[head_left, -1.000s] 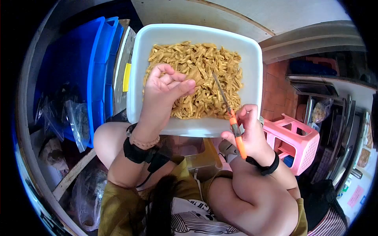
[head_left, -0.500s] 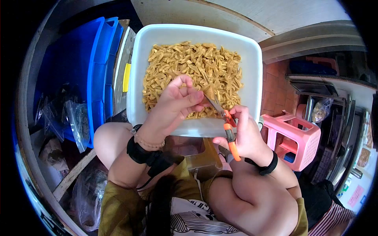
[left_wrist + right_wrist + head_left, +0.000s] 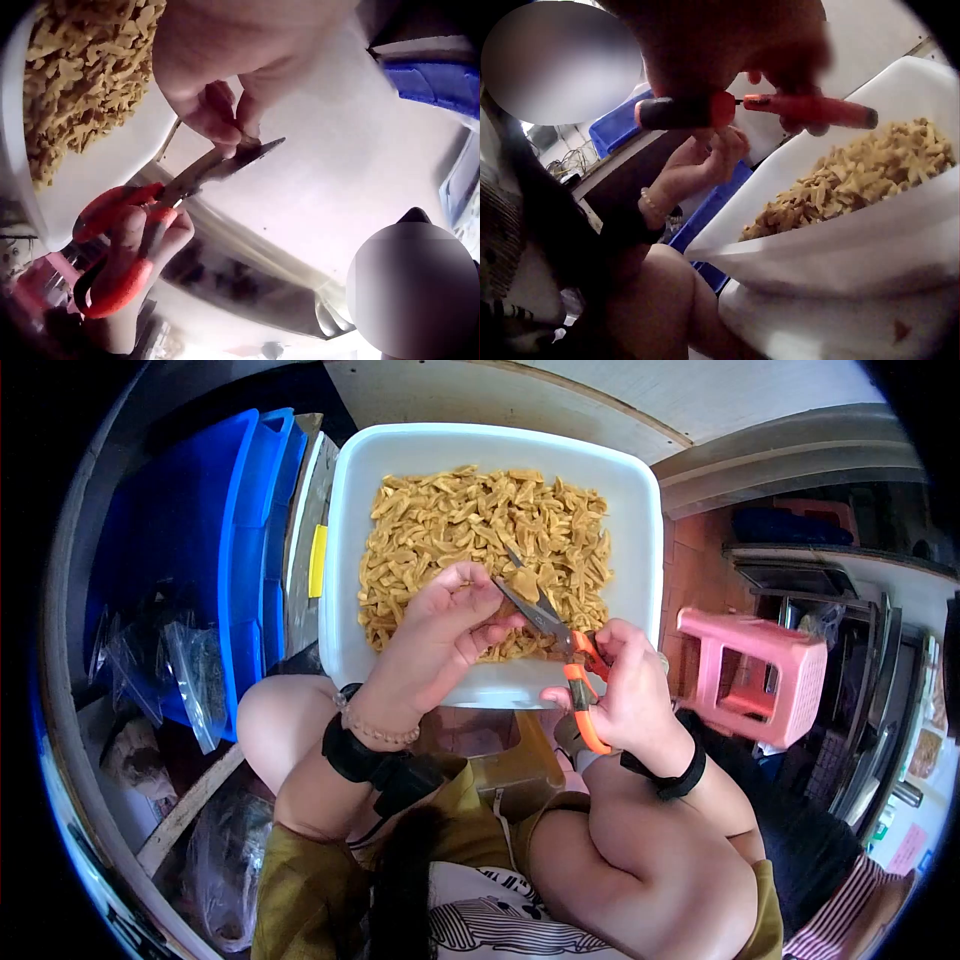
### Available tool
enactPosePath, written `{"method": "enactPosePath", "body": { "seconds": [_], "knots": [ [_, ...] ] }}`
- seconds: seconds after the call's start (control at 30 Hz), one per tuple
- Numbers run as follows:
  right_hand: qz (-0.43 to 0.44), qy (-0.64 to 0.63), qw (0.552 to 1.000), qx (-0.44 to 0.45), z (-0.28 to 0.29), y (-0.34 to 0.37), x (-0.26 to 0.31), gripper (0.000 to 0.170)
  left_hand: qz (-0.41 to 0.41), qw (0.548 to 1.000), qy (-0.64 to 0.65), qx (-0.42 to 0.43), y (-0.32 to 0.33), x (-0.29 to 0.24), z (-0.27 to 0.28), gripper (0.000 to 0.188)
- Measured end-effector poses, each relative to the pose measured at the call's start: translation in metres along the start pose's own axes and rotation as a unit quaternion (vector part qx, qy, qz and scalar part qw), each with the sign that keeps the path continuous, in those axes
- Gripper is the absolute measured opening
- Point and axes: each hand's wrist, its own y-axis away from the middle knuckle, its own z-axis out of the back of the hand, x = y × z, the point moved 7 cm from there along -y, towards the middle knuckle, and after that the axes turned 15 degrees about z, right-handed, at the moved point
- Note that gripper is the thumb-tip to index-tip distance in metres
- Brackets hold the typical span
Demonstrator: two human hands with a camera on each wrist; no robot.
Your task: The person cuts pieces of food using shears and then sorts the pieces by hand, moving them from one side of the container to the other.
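Note:
My left hand [image 3: 440,625] pinches a flat yellow-brown piece [image 3: 522,582] between thumb and fingers, over a white tub [image 3: 635,560]. Inside the tub lies a thick layer of similar yellow-brown strips [image 3: 420,520]. In my right hand [image 3: 640,685] is a pair of scissors [image 3: 586,712] with orange and black handles, thumb and fingers in the loops. Its blades are spread, with the piece between them and the tips near the left fingertips. From the left wrist view, a scissor blade [image 3: 270,147] reaches past the pinching fingertips.
Blue crates [image 3: 245,560] stand left of the tub, with clear plastic bags [image 3: 195,680] by them. To the right is a pink plastic stool [image 3: 755,670] on the tiled floor. The person's bent knees flank the tub's near side.
The left hand has come down and right with the piece, and the scissors have swung left to meet it, blades spreading from nearly closed. The pink stool has shifted right.

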Motion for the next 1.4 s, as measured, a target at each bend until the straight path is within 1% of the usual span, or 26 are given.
{"method": "enactPosePath", "body": {
  "seconds": [0.07, 0.13, 0.17, 0.23, 0.27, 0.33, 0.37, 0.43, 0.47, 0.53, 0.67, 0.8, 0.87, 0.93, 0.97, 1.03, 1.07, 1.13, 1.2, 1.27, 1.4],
  "knots": [
    [0.022, 0.029, 0.999, -0.028, 0.006, -0.004, 0.005, 0.073, -0.009, 1.0, 0.002, -0.014, -0.001, -0.001, -0.002, 0.015],
    [0.018, 0.024, 0.999, -0.037, 0.005, -0.003, 0.003, 0.073, -0.028, 0.999, 0.025, -0.006, 0.0, -0.004, -0.01, 0.022],
    [0.014, 0.018, 0.999, -0.044, 0.006, -0.002, 0.002, 0.073, -0.028, 0.999, 0.025, -0.005, 0.0, -0.002, -0.013, 0.022],
    [0.004, 0.004, 0.999, -0.043, 0.007, -0.002, 0.002, 0.073, -0.077, 0.994, -0.054, -0.056, 0.002, -0.006, -0.014, 0.027],
    [-0.005, -0.01, 0.999, -0.041, 0.006, -0.002, 0.001, 0.073, -0.077, 0.994, -0.054, -0.056, 0.002, -0.007, -0.014, 0.027],
    [-0.019, -0.023, 0.999, -0.031, 0.004, 0.0, 0.0, 0.073, -0.104, 0.976, -0.156, -0.106, 0.005, -0.012, -0.012, 0.028],
    [-0.034, -0.037, 0.999, -0.021, 0.002, 0.002, -0.002, 0.073, -0.105, 0.976, -0.156, -0.106, 0.005, -0.012, -0.011, 0.028],
    [-0.027, -0.038, 0.999, -0.016, 0.001, 0.002, -0.002, 0.074, -0.137, 0.968, -0.178, -0.109, 0.008, -0.014, -0.011, 0.025],
    [-0.021, -0.041, 0.999, -0.012, 0.0, 0.002, -0.001, 0.074, -0.138, 0.968, -0.178, -0.11, 0.008, -0.015, -0.011, 0.025],
    [-0.021, -0.038, 0.999, -0.004, 0.0, 0.0, -0.001, 0.074, -0.167, 0.953, -0.221, -0.121, 0.011, -0.018, -0.012, 0.023],
    [-0.037, -0.043, 0.998, 0.02, -0.002, -0.001, -0.001, 0.075, -0.169, 0.951, -0.225, -0.126, 0.011, -0.017, -0.013, 0.022],
    [-0.021, -0.037, 0.999, 0.026, -0.003, -0.003, 0.0, 0.075, -0.162, 0.943, -0.255, -0.14, 0.011, -0.016, -0.012, 0.023],
    [-0.042, -0.047, 0.998, 0.0, -0.005, 0.001, -0.006, 0.07, -0.164, 0.937, -0.274, -0.142, 0.011, -0.017, -0.012, 0.024],
    [-0.048, -0.038, 0.998, 0.002, 0.0, -0.001, -0.003, 0.068, -0.108, 0.97, -0.173, -0.131, 0.007, -0.013, -0.005, 0.023],
    [-0.053, -0.029, 0.998, 0.004, 0.002, -0.001, -0.003, 0.065, -0.108, 0.97, -0.173, -0.132, 0.006, -0.014, -0.004, 0.023],
    [-0.055, -0.022, 0.998, 0.0, 0.002, 0.003, -0.005, 0.063, -0.059, 0.977, -0.153, -0.135, 0.002, -0.01, 0.001, 0.023],
    [-0.056, -0.013, 0.998, -0.004, 0.002, 0.005, -0.007, 0.061, -0.059, 0.977, -0.153, -0.135, 0.0, -0.011, 0.005, 0.023],
    [-0.04, -0.004, 0.999, -0.017, 0.0, 0.007, -0.008, 0.06, -0.113, 0.979, -0.116, -0.12, -0.001, -0.016, 0.011, 0.023],
    [-0.023, 0.006, 0.999, -0.03, 0.003, 0.006, -0.006, 0.059, -0.117, 0.979, -0.121, -0.119, 0.001, -0.018, 0.009, 0.024],
    [-0.027, 0.011, 1.0, -0.01, 0.007, 0.003, -0.004, 0.06, -0.122, 0.978, -0.125, -0.118, 0.004, -0.022, 0.006, 0.024],
    [0.004, 0.029, 0.999, 0.017, 0.009, -0.005, 0.004, 0.063, -0.131, 0.964, -0.198, -0.119, 0.007, -0.021, -0.001, 0.021]
  ]
}}
